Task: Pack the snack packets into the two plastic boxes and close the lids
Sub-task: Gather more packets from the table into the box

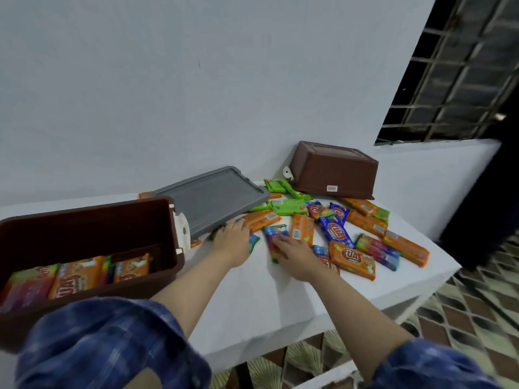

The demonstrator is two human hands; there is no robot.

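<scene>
An open brown plastic box (pixel 92 220) stands at the near left of the white table (pixel 266 299), with several snack packets (pixel 78 279) standing in it. Its grey lid (pixel 213 199) lies behind it, against the wall. A second brown box (pixel 334 171) sits upside down at the back right. Loose orange, blue and green packets (pixel 339 231) lie scattered between them. My left hand (pixel 231 240) rests flat on the table, touching an orange packet (pixel 262 220). My right hand (pixel 295 255) lies with straight fingers on a rainbow-coloured packet (pixel 273 240).
A pale wall runs along the table's far side. The table's right and near edges drop to a patterned tile floor (pixel 463 310). A barred window (pixel 460 66) is at the upper right.
</scene>
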